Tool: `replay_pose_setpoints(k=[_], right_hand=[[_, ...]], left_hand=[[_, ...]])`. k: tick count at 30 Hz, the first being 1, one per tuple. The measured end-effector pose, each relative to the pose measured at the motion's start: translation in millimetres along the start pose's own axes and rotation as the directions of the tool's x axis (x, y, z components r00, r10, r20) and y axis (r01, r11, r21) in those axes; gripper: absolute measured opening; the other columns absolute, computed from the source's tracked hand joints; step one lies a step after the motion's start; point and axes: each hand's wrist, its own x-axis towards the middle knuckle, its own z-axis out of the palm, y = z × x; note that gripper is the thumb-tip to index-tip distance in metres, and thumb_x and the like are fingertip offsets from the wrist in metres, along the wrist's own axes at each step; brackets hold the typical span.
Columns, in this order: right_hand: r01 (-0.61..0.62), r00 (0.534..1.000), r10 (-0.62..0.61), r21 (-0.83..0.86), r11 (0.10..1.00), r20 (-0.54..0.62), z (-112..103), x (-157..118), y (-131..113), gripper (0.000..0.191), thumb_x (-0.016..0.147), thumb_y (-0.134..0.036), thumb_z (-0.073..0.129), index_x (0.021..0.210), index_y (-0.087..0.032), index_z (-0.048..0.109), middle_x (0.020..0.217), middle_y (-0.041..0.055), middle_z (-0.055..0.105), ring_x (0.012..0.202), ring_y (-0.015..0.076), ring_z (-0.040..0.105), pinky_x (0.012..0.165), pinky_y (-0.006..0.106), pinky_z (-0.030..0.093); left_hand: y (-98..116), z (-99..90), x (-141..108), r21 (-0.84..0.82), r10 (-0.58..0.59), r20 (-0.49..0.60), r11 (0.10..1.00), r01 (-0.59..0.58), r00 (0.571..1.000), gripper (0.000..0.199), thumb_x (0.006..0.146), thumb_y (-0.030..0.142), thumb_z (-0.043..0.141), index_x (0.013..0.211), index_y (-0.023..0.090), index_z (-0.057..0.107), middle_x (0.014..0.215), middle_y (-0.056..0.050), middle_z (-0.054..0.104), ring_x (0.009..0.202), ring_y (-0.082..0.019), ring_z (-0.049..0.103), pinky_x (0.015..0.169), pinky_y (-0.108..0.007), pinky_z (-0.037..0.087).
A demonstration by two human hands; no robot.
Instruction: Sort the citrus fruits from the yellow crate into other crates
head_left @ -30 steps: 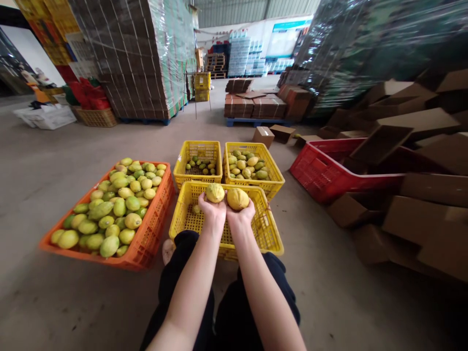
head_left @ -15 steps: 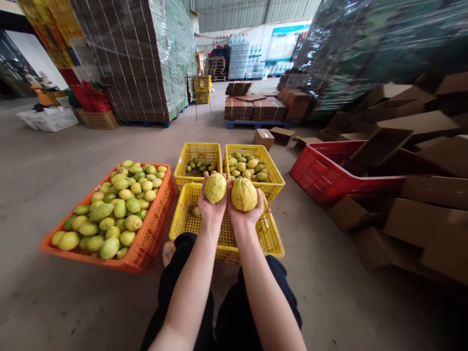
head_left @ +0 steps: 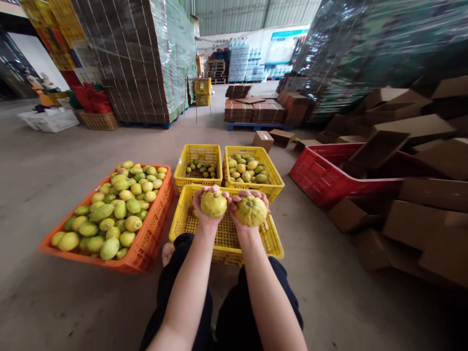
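Observation:
Side by side, two lumpy yellow-green fruits rest in my upturned palms over the front yellow crate (head_left: 223, 251). My left hand (head_left: 206, 222) is curled around the smaller fruit (head_left: 214, 204), fingers behind its top. In my right hand (head_left: 243, 231) sits a larger, ribbed fruit (head_left: 251, 211) with its stem end showing. The hands are close together but the fruits stay slightly apart. Much of the front crate's inside is hidden by my hands and arms. Behind it stand a back-left yellow crate (head_left: 181, 181) and a back-right yellow crate (head_left: 256, 191), each with several fruits inside.
An orange crate (head_left: 156, 226) heaped with yellow and green fruit stands on the floor at my left. To the right are a red crate (head_left: 310, 181) and a pile of cardboard boxes (head_left: 424, 214). Farther back, flattened cartons (head_left: 256, 109) lie on a blue pallet.
Both hands have come down and slightly apart. The fruits have tipped and turned, so their stem ends now show and fingers wrap over their far sides.

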Motion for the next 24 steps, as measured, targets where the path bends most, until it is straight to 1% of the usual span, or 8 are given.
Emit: replay_pose_setpoints(k=[4, 6, 10, 13, 16, 18, 21, 24], right_hand=[[-0.009, 0.997, 0.015, -0.068, 0.998, 0.08, -1.5, -2.8, -1.9, 0.037, 0.081, -0.048, 0.055, 0.057, -0.023, 0.042, 0.059, -0.0042, 0.057, 0.043, 0.0094, 0.052, 0.039, 0.023, 0.047], [0.007, 0.993, 0.006, -0.104, 0.995, 0.118, -3.4, -3.4, -2.5, 0.04, 0.079, -0.049, 0.058, 0.054, -0.022, 0.04, 0.056, -0.0057, 0.053, 0.041, 0.0083, 0.049, 0.037, 0.021, 0.044], [0.024, 0.984, 0.002, -0.139, 0.99, 0.179, -7.3, -3.5, -3.6, 0.044, 0.075, -0.05, 0.061, 0.051, -0.022, 0.038, 0.051, -0.007, 0.047, 0.039, 0.0081, 0.047, 0.036, 0.021, 0.043], [0.003, 0.985, 0.02, -0.129, 0.992, 0.172, -6.6, -4.2, -4.7, 0.043, 0.076, -0.05, 0.061, 0.051, -0.022, 0.039, 0.052, -0.0066, 0.048, 0.04, 0.0085, 0.048, 0.039, 0.023, 0.046], [-0.004, 0.995, 0.014, -0.098, 0.995, 0.096, -0.1, -5.5, -4.1, 0.038, 0.079, -0.046, 0.056, 0.053, -0.022, 0.044, 0.056, -0.0052, 0.054, 0.041, 0.0094, 0.05, 0.042, 0.026, 0.05], [0.018, 1.0, -0.018, -0.056, 0.998, -0.002, 6.4, -5.3, -1.6, 0.03, 0.082, -0.041, 0.052, 0.058, -0.023, 0.051, 0.062, -0.003, 0.061, 0.046, 0.0117, 0.057, 0.046, 0.028, 0.053], [0.09, 0.981, -0.086, 0.016, 0.996, -0.174, 13.5, -0.1, 4.8, 0.021, 0.084, -0.034, 0.047, 0.078, -0.024, 0.063, 0.081, 0.0009, 0.071, 0.07, 0.0168, 0.069, 0.061, 0.032, 0.06], [0.143, 0.953, -0.126, 0.043, 0.989, -0.277, 9.6, 10.7, 11.9, 0.029, 0.084, -0.033, 0.044, 0.096, -0.021, 0.067, 0.096, 0.0052, 0.073, 0.089, 0.0193, 0.07, 0.084, 0.037, 0.06]], left_hand=[[0.7, -4.2, -0.1, 0.017, -0.035, -0.01, 0.999, 0.035, 0.999, 0.055, 0.092, 0.05, 0.033, 0.049, 0.023, 0.054, 0.056, -0.002, 0.045, 0.051, -0.014, 0.044, 0.07, -0.038, 0.048], [0.5, -8.3, 1.2, 0.035, -0.045, -0.022, 0.998, 0.045, 0.999, 0.057, 0.089, 0.055, 0.036, 0.044, 0.023, 0.05, 0.051, -0.002, 0.039, 0.049, -0.014, 0.041, 0.069, -0.039, 0.047], [-1.0, -15.9, 4.5, 0.083, -0.046, -0.068, 0.995, 0.052, 0.997, 0.057, 0.083, 0.062, 0.043, 0.041, 0.024, 0.046, 0.047, -0.002, 0.033, 0.055, -0.018, 0.045, 0.076, -0.042, 0.046], [-1.8, -16.7, 4.9, 0.071, -0.037, -0.069, 0.997, 0.042, 0.997, 0.054, 0.084, 0.06, 0.043, 0.043, 0.024, 0.048, 0.048, -0.002, 0.034, 0.058, -0.019, 0.047, 0.077, -0.042, 0.046], [-1.3, -11.1, 2.7, 0.021, -0.033, -0.019, 0.999, 0.034, 0.999, 0.053, 0.088, 0.053, 0.038, 0.046, 0.024, 0.051, 0.051, -0.002, 0.041, 0.053, -0.016, 0.046, 0.074, -0.04, 0.048], [-0.9, -4.8, 1.4, -0.007, -0.015, 0.019, 1.0, 0.015, 1.0, 0.049, 0.09, 0.046, 0.037, 0.051, 0.024, 0.056, 0.057, -0.002, 0.049, 0.055, -0.015, 0.051, 0.076, -0.039, 0.049], [-3.4, 3.8, 2.9, -0.065, 0.042, 0.054, 0.997, -0.039, 0.998, 0.035, 0.089, 0.036, 0.041, 0.068, 0.025, 0.067, 0.074, -0.004, 0.064, 0.083, -0.02, 0.065, 0.088, -0.038, 0.05], [-9.8, 6.3, 9.9, -0.137, 0.076, 0.028, 0.988, -0.071, 0.997, 0.031, 0.087, 0.029, 0.042, 0.089, 0.024, 0.072, 0.094, -0.005, 0.071, 0.11, -0.024, 0.063, 0.096, -0.04, 0.049]])
